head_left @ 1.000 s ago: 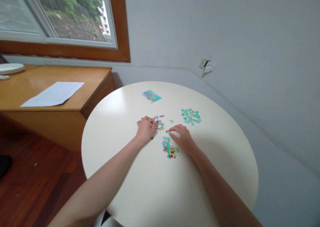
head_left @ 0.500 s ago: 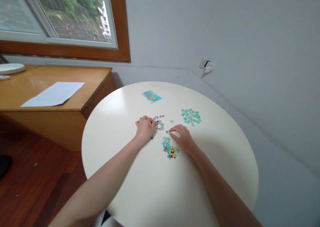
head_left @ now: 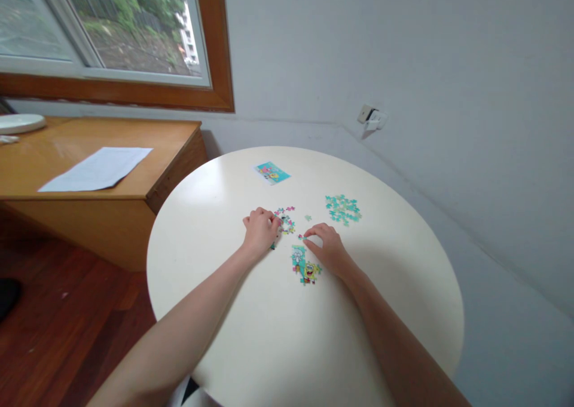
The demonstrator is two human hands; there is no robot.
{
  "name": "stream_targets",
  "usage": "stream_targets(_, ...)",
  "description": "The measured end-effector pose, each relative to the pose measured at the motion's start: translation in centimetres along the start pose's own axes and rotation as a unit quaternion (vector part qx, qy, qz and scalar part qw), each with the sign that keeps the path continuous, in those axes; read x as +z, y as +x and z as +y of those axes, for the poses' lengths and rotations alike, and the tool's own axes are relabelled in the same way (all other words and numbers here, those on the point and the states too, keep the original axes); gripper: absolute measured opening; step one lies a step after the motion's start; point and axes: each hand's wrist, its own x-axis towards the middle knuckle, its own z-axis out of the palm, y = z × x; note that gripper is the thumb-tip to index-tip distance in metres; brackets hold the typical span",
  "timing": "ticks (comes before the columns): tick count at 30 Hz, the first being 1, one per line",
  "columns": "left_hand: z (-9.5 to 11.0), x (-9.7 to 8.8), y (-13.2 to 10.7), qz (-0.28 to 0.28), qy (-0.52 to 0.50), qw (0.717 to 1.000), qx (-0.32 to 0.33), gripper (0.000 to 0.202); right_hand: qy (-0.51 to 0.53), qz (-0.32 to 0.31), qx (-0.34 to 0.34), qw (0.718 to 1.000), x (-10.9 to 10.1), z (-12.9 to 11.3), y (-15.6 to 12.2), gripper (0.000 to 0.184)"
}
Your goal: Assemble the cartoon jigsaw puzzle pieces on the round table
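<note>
Both of my hands rest on a round cream table (head_left: 251, 335). My left hand (head_left: 260, 232) is curled, its fingertips pinched at a small heap of pink and mixed jigsaw pieces (head_left: 286, 220). My right hand (head_left: 329, 247) lies with fingers together, the fingertips pinching a small pink piece (head_left: 300, 236). Just below that piece sits a joined patch of puzzle (head_left: 304, 265) showing cartoon figures. A single loose piece (head_left: 307, 217) lies between the heap and my right hand.
A pile of teal pieces (head_left: 342, 209) lies to the far right, and a small picture card (head_left: 271, 172) at the table's far side. A wooden desk (head_left: 89, 174) with a paper sheet (head_left: 96, 168) and a white plate (head_left: 18, 122) stands left, under a window.
My left hand has shifted slightly left and up at the heap of pieces. My right hand has stayed almost still with the pink piece.
</note>
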Motion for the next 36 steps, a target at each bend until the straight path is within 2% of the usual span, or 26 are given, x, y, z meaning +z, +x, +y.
stream_targets(31,0.0,0.0,0.0,0.008,-0.017,1.0,0.003,0.019,0.045,-0.012,0.014,0.999,-0.6,-0.9,0.1,0.005)
stream_targets(36,0.2,-0.2,-0.1,0.001,-0.024,1.0,0.003,0.019,0.05,-0.012,-0.007,0.999,-0.7,-1.0,0.1,0.006)
